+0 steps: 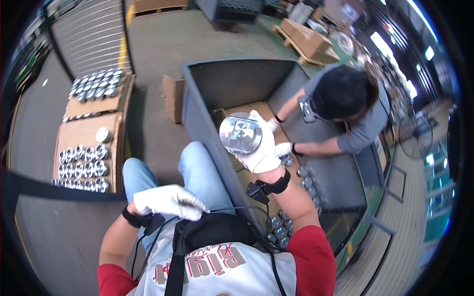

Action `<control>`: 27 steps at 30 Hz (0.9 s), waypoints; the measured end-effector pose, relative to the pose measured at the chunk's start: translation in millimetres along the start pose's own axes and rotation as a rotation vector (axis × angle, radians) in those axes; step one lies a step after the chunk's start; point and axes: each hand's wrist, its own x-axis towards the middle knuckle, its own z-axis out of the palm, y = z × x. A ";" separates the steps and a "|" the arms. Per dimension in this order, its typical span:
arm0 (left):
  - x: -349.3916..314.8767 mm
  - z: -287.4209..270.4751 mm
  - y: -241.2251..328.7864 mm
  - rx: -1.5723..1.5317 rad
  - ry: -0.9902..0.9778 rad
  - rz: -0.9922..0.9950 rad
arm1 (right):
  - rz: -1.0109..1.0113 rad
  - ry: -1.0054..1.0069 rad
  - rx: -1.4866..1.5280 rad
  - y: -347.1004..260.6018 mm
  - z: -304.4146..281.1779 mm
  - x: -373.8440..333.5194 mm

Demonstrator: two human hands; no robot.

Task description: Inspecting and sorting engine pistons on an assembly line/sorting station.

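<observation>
My right hand (264, 148), in a white glove, is wrapped round the edge of a shiny round metal piston (240, 133). It holds the piston up over the near side of a large grey metal bin (210, 135), with a recessed face showing. My left hand (170, 201), also gloved in white, is in front of my waist beside a thin black cable. Its fingers are loosely stretched out, and no part shows in it. Several similar metal pistons (281, 229) lie inside the bin, partly hidden by my right arm.
A co-worker (345, 98) leans into the bin from the far right with both gloved hands low inside. On the left, a cardboard-covered pallet (91, 130) carries rows of pistons beside a wire-mesh panel (89, 34). A cardboard piece (173, 98) stands against the bin; boxes (306, 42) sit behind.
</observation>
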 end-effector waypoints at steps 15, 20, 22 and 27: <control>-52.5 9.4 -23.8 -0.598 1.090 0.510 | 0.283 -0.219 -0.161 97.3 91.9 35.3; -49.4 -1.7 -5.9 -0.657 1.032 0.360 | 0.205 -0.152 -0.198 114.8 68.5 58.2; -38.0 -12.0 -5.8 -0.667 0.971 0.290 | -0.040 -0.221 -0.457 119.0 58.4 59.6; -21.8 -44.7 -33.7 -0.816 0.984 0.301 | -0.049 -0.304 -1.000 119.4 63.8 70.4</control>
